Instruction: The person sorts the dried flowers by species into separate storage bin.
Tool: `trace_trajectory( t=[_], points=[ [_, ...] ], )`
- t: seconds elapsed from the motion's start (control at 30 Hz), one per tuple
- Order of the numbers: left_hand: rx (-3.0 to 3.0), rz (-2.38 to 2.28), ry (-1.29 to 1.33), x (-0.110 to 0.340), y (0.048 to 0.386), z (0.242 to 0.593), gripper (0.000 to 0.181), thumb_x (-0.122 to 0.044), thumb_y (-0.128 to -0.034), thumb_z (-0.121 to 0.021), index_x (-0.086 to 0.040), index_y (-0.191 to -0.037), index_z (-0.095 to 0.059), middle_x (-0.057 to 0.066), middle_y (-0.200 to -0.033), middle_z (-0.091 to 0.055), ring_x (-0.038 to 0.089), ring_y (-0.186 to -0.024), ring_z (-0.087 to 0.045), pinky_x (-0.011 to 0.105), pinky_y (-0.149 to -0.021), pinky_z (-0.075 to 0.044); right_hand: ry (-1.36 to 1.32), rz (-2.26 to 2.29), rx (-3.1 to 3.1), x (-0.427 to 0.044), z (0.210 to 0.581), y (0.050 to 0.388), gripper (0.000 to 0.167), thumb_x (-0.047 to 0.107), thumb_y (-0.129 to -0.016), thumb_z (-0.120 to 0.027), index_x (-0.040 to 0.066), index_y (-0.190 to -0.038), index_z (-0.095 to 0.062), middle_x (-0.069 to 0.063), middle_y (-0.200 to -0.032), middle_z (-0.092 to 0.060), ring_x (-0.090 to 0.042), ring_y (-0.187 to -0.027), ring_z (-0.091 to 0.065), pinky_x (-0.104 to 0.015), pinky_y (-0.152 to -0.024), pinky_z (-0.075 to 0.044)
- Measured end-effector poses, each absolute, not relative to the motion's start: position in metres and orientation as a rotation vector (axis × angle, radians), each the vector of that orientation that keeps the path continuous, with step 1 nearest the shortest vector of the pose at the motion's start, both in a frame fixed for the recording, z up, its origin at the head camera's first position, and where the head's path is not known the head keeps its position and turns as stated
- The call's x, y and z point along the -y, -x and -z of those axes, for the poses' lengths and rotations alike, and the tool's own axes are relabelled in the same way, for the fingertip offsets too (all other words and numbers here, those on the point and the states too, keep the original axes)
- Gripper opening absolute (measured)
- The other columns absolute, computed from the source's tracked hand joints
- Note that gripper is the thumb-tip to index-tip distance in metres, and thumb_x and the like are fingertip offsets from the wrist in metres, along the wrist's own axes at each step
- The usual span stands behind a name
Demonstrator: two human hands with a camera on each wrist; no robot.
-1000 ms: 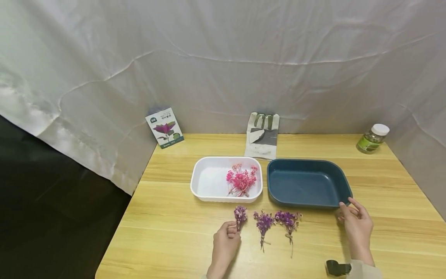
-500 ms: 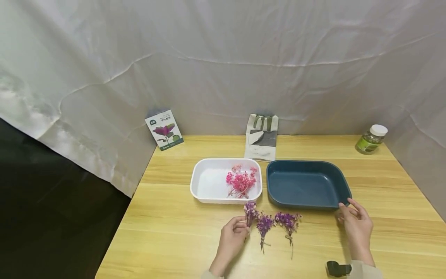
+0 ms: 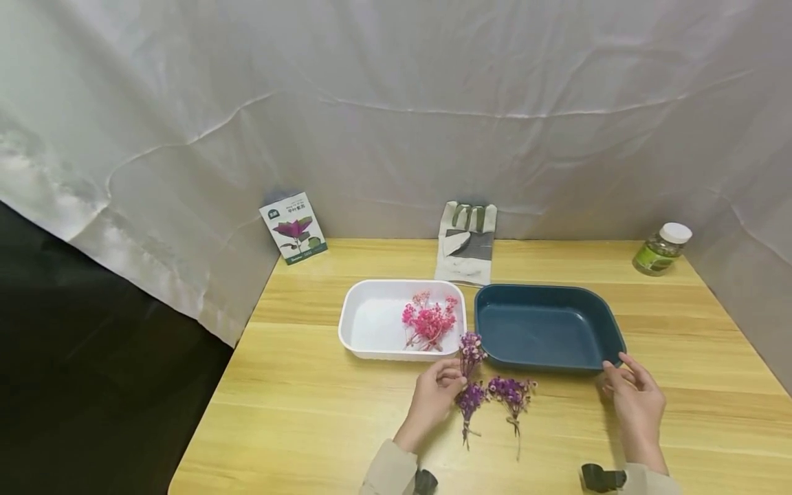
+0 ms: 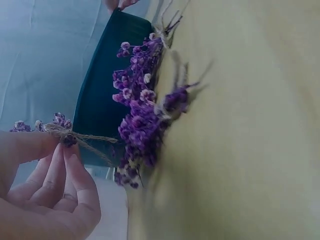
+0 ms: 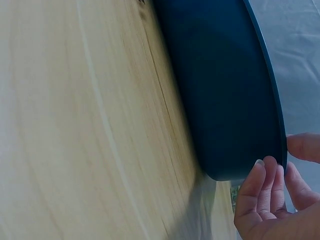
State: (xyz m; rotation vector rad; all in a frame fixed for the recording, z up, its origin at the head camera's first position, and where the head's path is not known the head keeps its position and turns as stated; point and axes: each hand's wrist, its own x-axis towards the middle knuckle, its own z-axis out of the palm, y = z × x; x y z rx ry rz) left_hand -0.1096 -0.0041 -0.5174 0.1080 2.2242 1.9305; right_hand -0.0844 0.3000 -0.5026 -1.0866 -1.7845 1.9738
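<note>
Rightward and forward since the earlier frame, the left hand [image 3: 431, 395] has moved a purple sprig [image 3: 472, 350], pinching its twine-tied stems between thumb and fingertips. A second bunch [image 3: 471, 402] and third bunch [image 3: 512, 394] lie nearest on the counter [image 3: 278, 426]. The right hand [image 3: 637, 405] pinches the blue tray [image 3: 544, 330]'s near-right corner; beside that tray, a white tray [image 3: 377, 320] contains pink flowers [image 3: 429, 323]. Farther back: a glove [image 3: 468, 251], jar [image 3: 661, 251] and flower-printed packet [image 3: 293, 228].
</note>
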Motion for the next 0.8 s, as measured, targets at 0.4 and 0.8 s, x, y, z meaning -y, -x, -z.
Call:
trace_trajectory(
  t=[0.4, 0.8],
  points=[
    [-2.217, -1.949, -0.178, -0.028, 0.137, 0.510, 0.031, -0.008, -0.0898, -0.067, 0.000, -0.119, -0.064, 0.014, -0.100, -0.071, 0.009, -0.085, -0.066, 0.014, -0.076, -0.055, 1.079, -1.997, 1.755, -0.302, 0.502, 0.084, 0.042, 0.016, -0.090, -0.070, 0.019, -0.131, -0.058, 0.019, -0.074, -0.059, 0.004, -0.058, -0.061, -0.008, -0.058, -0.053],
    [-2.199, -1.937, -0.184, -0.053, 0.158, 0.497, 0.032, -0.012, -0.0902, -0.068, -0.005, -0.121, -0.065, 0.011, -0.098, -0.073, 0.001, -0.075, -0.060, 0.014, -0.066, -0.052, 1.086, -2.006, 1.760, -0.300, 0.500, 0.084, 0.041, 0.015, -0.090, -0.069, 0.018, -0.129, -0.058, 0.019, -0.073, -0.059, 0.004, -0.058, -0.061, -0.008, -0.057, -0.052]
  ],
)
